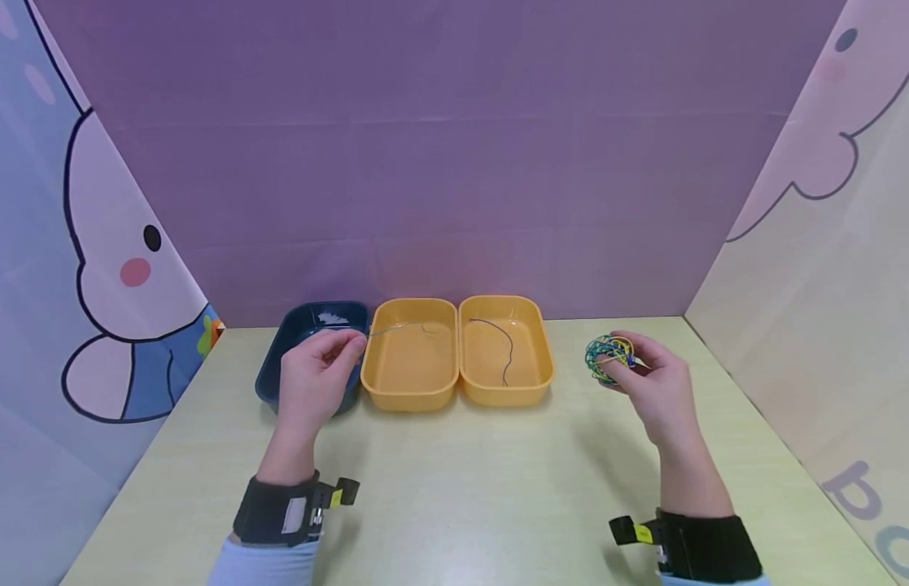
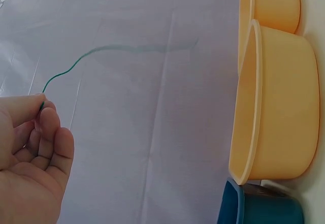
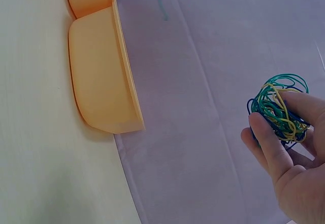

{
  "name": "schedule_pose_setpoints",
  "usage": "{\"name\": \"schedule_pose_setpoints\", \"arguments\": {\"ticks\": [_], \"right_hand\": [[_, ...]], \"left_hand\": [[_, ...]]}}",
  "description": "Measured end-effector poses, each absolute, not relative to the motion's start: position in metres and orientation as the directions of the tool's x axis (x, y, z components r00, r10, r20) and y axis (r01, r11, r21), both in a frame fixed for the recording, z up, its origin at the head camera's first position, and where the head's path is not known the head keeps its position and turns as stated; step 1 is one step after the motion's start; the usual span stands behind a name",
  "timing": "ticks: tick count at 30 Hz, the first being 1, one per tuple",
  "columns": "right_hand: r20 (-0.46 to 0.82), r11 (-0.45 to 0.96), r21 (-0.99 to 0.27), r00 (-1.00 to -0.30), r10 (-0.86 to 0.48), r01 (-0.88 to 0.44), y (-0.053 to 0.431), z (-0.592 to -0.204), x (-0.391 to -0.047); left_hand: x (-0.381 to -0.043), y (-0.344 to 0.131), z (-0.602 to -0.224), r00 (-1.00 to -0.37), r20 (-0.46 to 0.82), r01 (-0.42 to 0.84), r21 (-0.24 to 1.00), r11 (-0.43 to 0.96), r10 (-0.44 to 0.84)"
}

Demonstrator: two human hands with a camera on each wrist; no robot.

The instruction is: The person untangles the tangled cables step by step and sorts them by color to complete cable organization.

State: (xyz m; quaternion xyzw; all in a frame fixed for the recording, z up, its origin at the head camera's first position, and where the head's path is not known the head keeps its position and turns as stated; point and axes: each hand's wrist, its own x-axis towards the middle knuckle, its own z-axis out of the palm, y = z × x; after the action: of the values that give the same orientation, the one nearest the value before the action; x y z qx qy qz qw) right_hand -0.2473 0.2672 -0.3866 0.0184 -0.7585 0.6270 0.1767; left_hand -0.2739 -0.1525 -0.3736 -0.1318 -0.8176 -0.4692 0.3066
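Beyond the right grip (image 1: 659, 389), a creased purple sheet (image 1: 454, 171) is seen; below that grip, a pale wood-grained table (image 1: 483, 488).

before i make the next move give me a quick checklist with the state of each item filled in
1. Left hand pinching the green wire: ok.
2. Right hand holding the tangled wire bundle: ok.
3. Green wire separate from the bundle: ok, a wide gap lies between them.
4. Green wire set down in a tray: not ok, it is held in the air.
5. Blue tray contents: cannot tell, the left hand hides part of it.
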Motion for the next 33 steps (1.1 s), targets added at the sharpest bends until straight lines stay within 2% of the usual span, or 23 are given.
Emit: {"name": "schedule_pose_setpoints", "arguments": {"ticks": [6, 16, 24, 33], "right_hand": [[0.282, 0.212, -0.947, -0.942, 0.180, -0.242, 0.265, -0.390, -0.249], [0.259, 0.206, -0.953, -0.953, 0.161, -0.224, 0.265, -0.396, -0.252], [0.255, 0.210, -0.952, -0.956, 0.143, -0.223, 0.264, -0.398, -0.256], [0.252, 0.215, -0.952, -0.957, 0.141, -0.218, 0.263, -0.399, -0.258]], "left_hand": [[-0.277, -0.154, -0.376, -0.751, 0.654, 0.532, 0.680, 0.505, -0.090], [-0.283, -0.162, -0.382, -0.739, 0.662, 0.488, 0.655, 0.577, -0.128], [-0.292, -0.172, -0.382, -0.671, 0.734, 0.505, 0.557, 0.660, -0.106], [-0.298, -0.176, -0.383, -0.655, 0.755, 0.487, 0.436, 0.757, -0.013]]}}
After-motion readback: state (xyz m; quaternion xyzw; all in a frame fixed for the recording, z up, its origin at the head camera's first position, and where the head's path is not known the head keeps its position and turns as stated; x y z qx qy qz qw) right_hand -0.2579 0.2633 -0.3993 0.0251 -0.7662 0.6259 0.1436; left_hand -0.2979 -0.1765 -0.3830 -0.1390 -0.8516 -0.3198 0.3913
